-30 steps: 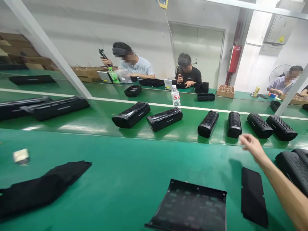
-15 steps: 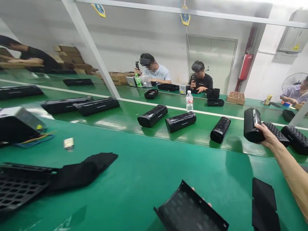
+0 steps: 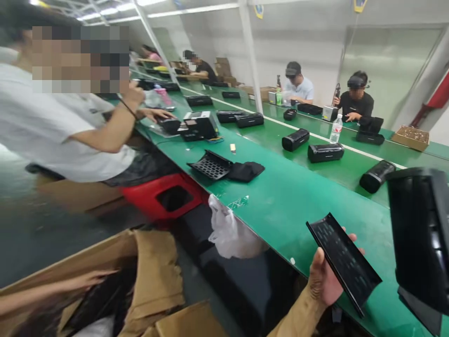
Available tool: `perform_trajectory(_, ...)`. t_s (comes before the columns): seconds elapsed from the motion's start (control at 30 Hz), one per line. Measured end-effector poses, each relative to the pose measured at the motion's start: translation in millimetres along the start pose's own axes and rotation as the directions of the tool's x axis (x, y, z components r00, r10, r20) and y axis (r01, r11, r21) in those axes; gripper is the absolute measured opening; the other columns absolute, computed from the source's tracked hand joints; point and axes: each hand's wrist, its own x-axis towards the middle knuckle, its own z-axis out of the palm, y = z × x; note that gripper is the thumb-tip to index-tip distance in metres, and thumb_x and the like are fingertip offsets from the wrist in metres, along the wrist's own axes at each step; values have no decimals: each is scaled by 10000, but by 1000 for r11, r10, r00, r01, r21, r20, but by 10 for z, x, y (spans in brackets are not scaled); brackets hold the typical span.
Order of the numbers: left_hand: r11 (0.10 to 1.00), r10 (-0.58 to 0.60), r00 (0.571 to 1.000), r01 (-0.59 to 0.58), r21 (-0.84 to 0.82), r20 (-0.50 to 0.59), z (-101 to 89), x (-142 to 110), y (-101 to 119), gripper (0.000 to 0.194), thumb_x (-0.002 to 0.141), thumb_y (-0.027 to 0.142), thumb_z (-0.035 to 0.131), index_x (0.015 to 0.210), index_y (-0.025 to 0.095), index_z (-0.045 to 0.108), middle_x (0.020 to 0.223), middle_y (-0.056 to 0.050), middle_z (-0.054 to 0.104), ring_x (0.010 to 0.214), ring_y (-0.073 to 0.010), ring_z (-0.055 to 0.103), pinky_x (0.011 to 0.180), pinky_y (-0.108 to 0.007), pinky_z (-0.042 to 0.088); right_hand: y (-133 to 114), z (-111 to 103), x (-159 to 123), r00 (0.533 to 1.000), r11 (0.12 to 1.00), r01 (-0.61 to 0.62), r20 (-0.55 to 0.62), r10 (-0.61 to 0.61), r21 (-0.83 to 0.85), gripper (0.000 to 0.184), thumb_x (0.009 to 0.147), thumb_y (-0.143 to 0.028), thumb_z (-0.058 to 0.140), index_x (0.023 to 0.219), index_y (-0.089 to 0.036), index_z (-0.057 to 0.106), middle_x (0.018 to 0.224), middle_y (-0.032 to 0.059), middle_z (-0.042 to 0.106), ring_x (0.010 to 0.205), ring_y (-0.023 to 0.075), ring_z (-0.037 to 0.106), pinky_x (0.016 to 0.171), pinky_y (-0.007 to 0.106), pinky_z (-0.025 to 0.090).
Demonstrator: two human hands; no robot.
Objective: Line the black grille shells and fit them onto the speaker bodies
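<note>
My left hand [image 3: 328, 283] is closed on a curved black panel [image 3: 345, 264], thumb at its left edge and fingertips showing past the far edge. The panel's hollow side faces up, over the front edge of the green bench. Close to the camera at the right, a black speaker-like housing [image 3: 419, 238] is raised and tilted; my right hand does not show near it. Below it lies a flat black sheet [image 3: 419, 311]. Farther left on the bench rest a perforated black grille [image 3: 212, 166] and a black cloth piece [image 3: 245, 172].
Several black housings [image 3: 326, 152] stand on the green belt, near a water bottle [image 3: 336, 128]. At left, a co-worker [image 3: 66, 135] sits by the bench. Another person's hand [image 3: 93, 279] reaches into a cardboard box [image 3: 157, 276]. A plastic bag [image 3: 233, 236] hangs off the bench edge.
The view has swung left and down. The housing my right hand held over the belt is now much closer to the camera; that hand has left view. My left hand now shows with the panel.
</note>
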Motion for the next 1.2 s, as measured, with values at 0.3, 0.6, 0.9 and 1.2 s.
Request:
perform_trajectory(0.3, 992, 109, 990, -114, 58, 89, 308, 114, -125, 867, 713, 689, 881, 1429, 236, 697, 1495, -146, 665, 1447, -460, 538, 1206, -595, 406, -841, 620, 40, 927, 686, 360, 325, -187, -632, 794, 916, -667, 675, 1644, -443, 450, 1515, 42, 664, 1193, 395, 752, 865, 457, 694)
perform_trajectory(0.6, 988, 139, 984, -145, 53, 111, 268, 119, -97, 961, 679, 665, 915, 1502, 265, 620, 1384, -150, 728, 1365, -444, 617, 1150, -584, 464, -827, 798, 88, 858, 470, 513, 437, -268, -718, 835, 901, -593, 690, 1667, -390, 427, 1327, 97, 737, 1130, 408, 753, 871, 491, 657)
perform_trajectory(0.9, 985, 163, 984, -166, 42, 68, 162, 128, -84, 896, 686, 619, 933, 1453, 248, 656, 1340, -141, 752, 1322, -401, 654, 1110, -515, 502, -777, 845, 91, 887, 485, 428, 459, -62, -762, 877, 922, -616, 640, 1709, -390, 324, 1350, 92, 715, 1131, 397, 750, 909, 491, 644)
perform_trajectory(1.2, 988, 136, 989, -132, 74, -50, 187, 312, 68, 841, 650, 612, 937, 1327, 158, 730, 1301, -171, 769, 1306, -444, 659, 1120, -560, 503, -638, 646, 33, 918, 695, 356, 372, -137, -624, 991, 894, -729, 690, 1710, -349, 276, 1687, 132, 430, 1453, 438, 532, 1140, 576, 513)
